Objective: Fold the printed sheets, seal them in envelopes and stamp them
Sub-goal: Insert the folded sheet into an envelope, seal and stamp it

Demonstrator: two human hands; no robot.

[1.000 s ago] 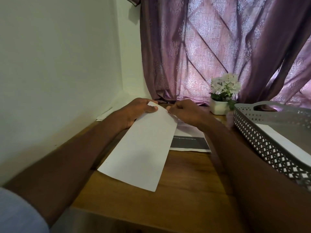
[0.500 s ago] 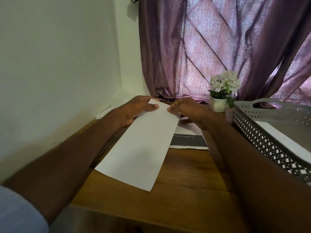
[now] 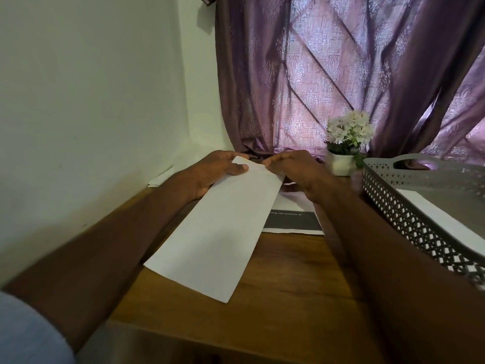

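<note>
A long white envelope [image 3: 217,232] slants over the wooden desk [image 3: 288,285], its near end low and its far end raised. My left hand [image 3: 217,170] grips the far left corner, thumb on top. My right hand [image 3: 294,169] pinches the far right corner. Under the envelope lies a printed sheet [image 3: 294,222] with a dark band and small white text; most of it is hidden.
A grey perforated basket [image 3: 409,214] holding white paper stands at the right. A small white pot of white flowers [image 3: 343,145] sits behind my right hand. More white paper [image 3: 160,178] lies by the left wall. A purple curtain hangs at the back.
Both hands keep their hold on the envelope's far end. The envelope has shifted slightly, its near end dropping a little toward me.
</note>
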